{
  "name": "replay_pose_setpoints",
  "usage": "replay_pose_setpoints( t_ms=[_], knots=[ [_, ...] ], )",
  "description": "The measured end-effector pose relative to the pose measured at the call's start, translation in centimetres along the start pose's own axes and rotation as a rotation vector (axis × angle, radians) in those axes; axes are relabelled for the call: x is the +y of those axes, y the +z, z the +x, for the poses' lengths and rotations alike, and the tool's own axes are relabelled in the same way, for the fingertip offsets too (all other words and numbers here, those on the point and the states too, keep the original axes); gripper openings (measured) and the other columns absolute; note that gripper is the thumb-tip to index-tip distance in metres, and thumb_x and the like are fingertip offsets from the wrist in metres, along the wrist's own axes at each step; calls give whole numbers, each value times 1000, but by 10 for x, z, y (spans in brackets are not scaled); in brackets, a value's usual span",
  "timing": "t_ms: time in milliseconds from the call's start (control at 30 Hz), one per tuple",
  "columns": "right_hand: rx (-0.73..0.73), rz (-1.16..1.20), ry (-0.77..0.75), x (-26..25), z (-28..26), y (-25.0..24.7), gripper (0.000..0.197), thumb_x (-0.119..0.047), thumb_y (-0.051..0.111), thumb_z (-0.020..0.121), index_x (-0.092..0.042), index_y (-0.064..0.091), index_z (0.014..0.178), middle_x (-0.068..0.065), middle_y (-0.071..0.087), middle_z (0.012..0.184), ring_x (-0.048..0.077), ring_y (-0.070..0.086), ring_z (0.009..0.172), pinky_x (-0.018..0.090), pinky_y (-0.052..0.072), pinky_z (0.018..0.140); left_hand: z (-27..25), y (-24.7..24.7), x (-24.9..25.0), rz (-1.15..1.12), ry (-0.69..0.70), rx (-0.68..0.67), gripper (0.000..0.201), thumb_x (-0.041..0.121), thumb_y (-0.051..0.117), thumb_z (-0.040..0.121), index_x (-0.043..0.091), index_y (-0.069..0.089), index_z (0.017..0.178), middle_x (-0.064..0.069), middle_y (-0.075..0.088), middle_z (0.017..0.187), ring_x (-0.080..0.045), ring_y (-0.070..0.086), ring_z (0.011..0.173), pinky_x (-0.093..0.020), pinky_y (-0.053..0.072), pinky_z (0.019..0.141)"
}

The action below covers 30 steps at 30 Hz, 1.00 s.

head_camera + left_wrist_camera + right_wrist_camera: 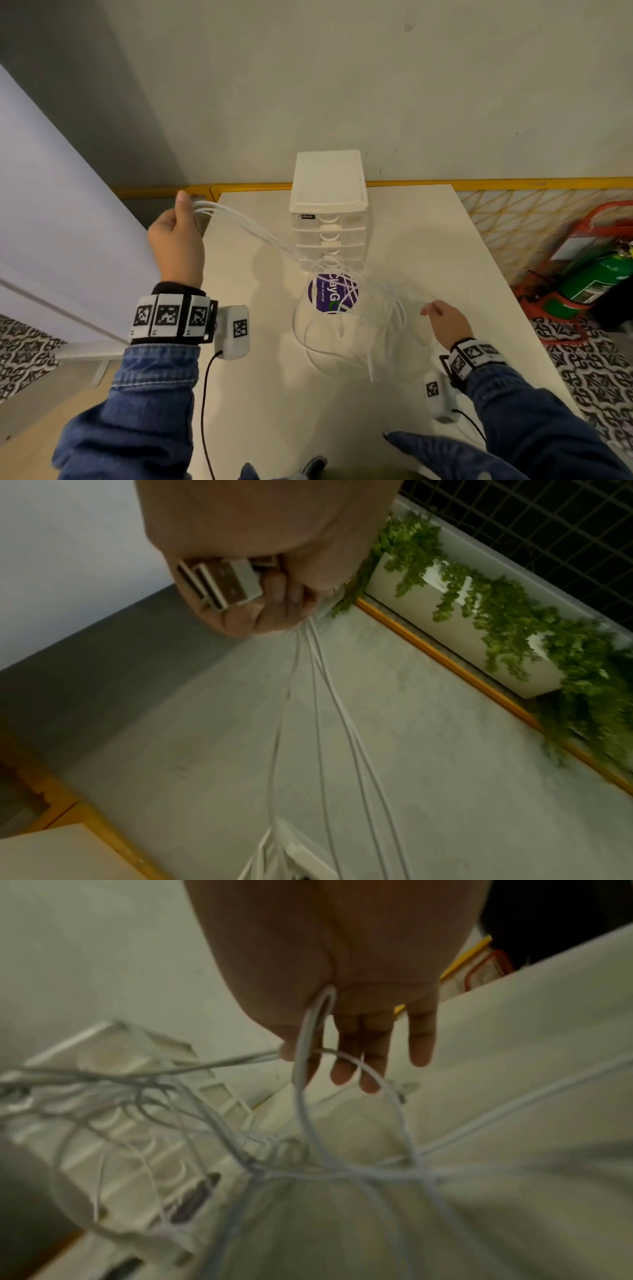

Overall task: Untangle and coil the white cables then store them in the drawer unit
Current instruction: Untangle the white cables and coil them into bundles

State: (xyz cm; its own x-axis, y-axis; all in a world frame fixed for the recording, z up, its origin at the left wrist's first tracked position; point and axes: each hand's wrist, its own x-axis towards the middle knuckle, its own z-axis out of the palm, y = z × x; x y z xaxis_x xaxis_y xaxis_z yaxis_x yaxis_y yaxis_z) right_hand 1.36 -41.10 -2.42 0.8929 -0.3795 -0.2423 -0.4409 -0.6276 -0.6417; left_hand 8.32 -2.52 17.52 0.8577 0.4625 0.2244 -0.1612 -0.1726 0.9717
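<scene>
Several thin white cables (260, 233) stretch from my raised left hand (183, 212) down and right, across the front of the white drawer unit (329, 212), to a blurred tangle (387, 301) beside my right hand (433, 310). In the left wrist view my left hand (267, 610) grips the white plug ends (219, 582), and the cables (318, 696) hang from it. In the right wrist view a cable loop (308, 1110) runs between the thumb and forefinger of my right hand (298, 1056); the other fingers (419, 1045) are straight. Loose loops (325, 346) lie on the table. All drawers look closed.
The white table (445, 240) carries a round purple sticker (332, 294) in front of the drawer unit. A yellow mesh fence (513, 219) runs behind it. A green fire extinguisher (596, 277) in a red stand sits on the floor at right. A white panel (51, 222) stands at left.
</scene>
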Motion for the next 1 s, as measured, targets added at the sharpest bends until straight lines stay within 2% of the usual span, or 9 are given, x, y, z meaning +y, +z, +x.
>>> replay_pose_setpoints(
  t_ms=[100,167,300,433,500,567,667,800,1000],
  knots=[
    [-117,-276,116,3,1,-8,30,-22,34,97,-26,59,113,12,53,130,31,52,114,40,41,98,-9,13,5,56,53,-119,49,44,45,96,18,38,55,-2,34,55,-15,30,50,-29,29,55],
    [-75,-282,62,-21,-2,-11,44,-16,39,94,-19,41,138,14,38,143,33,41,127,40,34,105,-22,27,10,65,81,-236,48,41,44,98,17,38,56,-3,33,55,-15,30,50,-28,30,55],
    [123,18,-452,-100,-28,-22,57,-9,50,90,-8,30,144,10,31,149,26,29,138,33,22,114,-48,50,16,128,118,-469,46,38,44,98,12,43,60,-4,33,56,-14,30,50,-28,30,54],
    [-206,420,-683,-175,-69,-29,71,-42,50,89,-24,15,148,-15,24,151,-6,21,136,13,19,109,-68,66,28,77,134,-610,47,37,49,97,11,44,58,5,35,48,-7,30,44,-20,29,48],
    [-325,589,-703,-190,-78,-24,63,-40,50,91,-29,21,146,-21,30,146,-12,27,132,11,22,109,-69,67,32,50,132,-623,47,36,50,96,13,43,56,9,35,45,-6,30,42,-18,29,47],
    [-421,774,-591,-195,-79,-17,43,-50,44,91,-39,44,133,-12,48,139,3,42,130,28,30,111,-64,62,34,49,154,-598,47,36,49,97,10,43,58,6,34,47,-6,29,42,-18,29,47],
    [-469,787,-532,-194,-75,-11,58,-67,23,89,-34,58,121,-2,65,117,11,57,114,38,37,102,-55,51,30,95,165,-573,46,35,47,97,6,45,63,1,34,51,-5,29,43,-16,30,47],
    [-317,426,-631,-190,-72,2,23,-39,47,93,-21,62,94,-2,65,93,7,60,86,29,46,83,-60,47,22,99,105,-683,43,34,46,98,5,46,65,2,35,52,-6,31,44,-15,30,47],
    [-232,450,-635,-168,-61,-12,24,-19,48,96,-24,55,74,2,50,66,11,46,64,27,39,68,-58,28,-6,303,60,-959,39,33,44,97,9,60,71,-5,61,78,-4,51,62,-12,39,61]
  ],
)
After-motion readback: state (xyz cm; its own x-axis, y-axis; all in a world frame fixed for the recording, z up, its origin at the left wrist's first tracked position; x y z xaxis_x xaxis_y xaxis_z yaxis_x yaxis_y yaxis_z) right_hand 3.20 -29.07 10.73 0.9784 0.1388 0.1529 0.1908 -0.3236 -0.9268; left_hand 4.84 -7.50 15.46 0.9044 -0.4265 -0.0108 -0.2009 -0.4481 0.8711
